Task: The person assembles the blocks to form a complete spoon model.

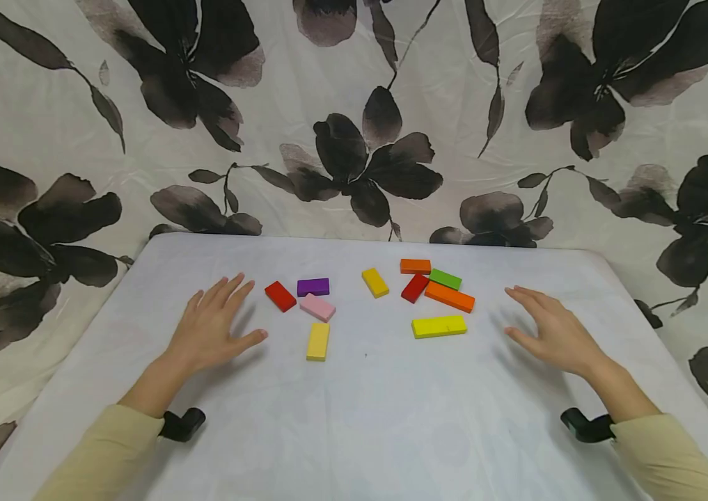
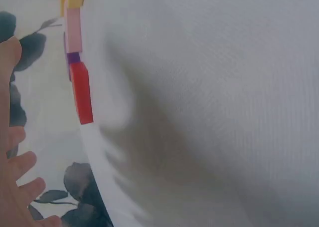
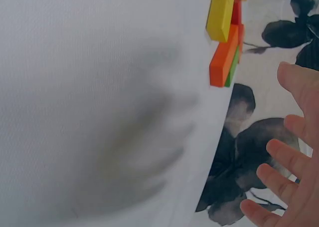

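Note:
In the head view the left hand (image 1: 209, 330), fingers spread and holding nothing, hovers left of a red block (image 1: 280, 296), a purple block (image 1: 312, 287), a pink block (image 1: 317, 307) and a pale yellow block (image 1: 318, 342). The right hand (image 1: 557, 334), also spread and not holding anything, hangs over the table to the right of a long orange block (image 1: 450, 296), a green block (image 1: 445, 279), a dark red block (image 1: 415, 288), a shorter orange block (image 1: 415, 266) and a bright yellow block (image 1: 438, 326). Another yellow block (image 1: 375, 282) lies between the two groups.
A white-covered table (image 1: 354, 431) carries the blocks. Behind it and at its sides hangs pale cloth with dark flowers (image 1: 366, 167). Black wrist devices (image 1: 182, 424) show under both sleeves.

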